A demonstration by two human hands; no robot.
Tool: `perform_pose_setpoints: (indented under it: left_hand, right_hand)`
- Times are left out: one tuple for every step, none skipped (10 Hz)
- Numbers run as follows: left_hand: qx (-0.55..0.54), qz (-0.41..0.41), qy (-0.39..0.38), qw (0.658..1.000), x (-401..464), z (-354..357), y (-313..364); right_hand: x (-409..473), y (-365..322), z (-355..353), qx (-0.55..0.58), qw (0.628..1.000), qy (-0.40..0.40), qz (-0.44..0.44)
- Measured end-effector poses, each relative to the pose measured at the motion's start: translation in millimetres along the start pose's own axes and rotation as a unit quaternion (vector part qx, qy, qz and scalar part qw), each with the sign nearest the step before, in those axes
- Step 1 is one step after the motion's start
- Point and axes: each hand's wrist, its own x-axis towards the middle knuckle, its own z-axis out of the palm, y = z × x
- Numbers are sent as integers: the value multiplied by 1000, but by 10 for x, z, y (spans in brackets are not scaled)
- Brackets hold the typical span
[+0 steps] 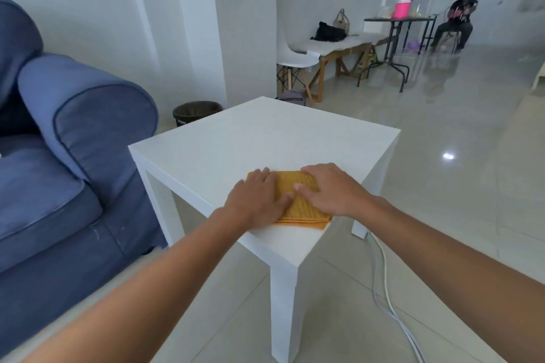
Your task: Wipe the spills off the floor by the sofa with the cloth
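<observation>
Orange folded cloth [300, 200] lies near the front corner of the white worktop [236, 141], beside the blue sofa [73, 156]. Left hand [256, 200] and right hand [327, 188] rest flat on it, fingers extended, gripping nothing.

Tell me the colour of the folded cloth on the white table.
Mustard orange cloth, with a waffle weave; seen in the head view.

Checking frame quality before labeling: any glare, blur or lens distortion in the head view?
Head view: wide-angle bending shows on the sofa and at the frame edges; the glossy floor mirrors furniture and carries a bright glare spot; the forearms near the bottom edge look soft; both hands, left hand and right hand, and the orange cloth on the white table are sharp; lighting is even, shadows faint.
</observation>
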Motion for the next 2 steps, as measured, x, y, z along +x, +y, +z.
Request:
perform_pose_setpoints:
  left_hand:
    - [-9,2,5,1000,-47,175,-62]
    - [-23,4,26,999,-54,205,-78]
  right_hand:
    - [-108,20,80,-24,998,-48,-20]
    - [-107,18,50,-22,999,-30,-35]
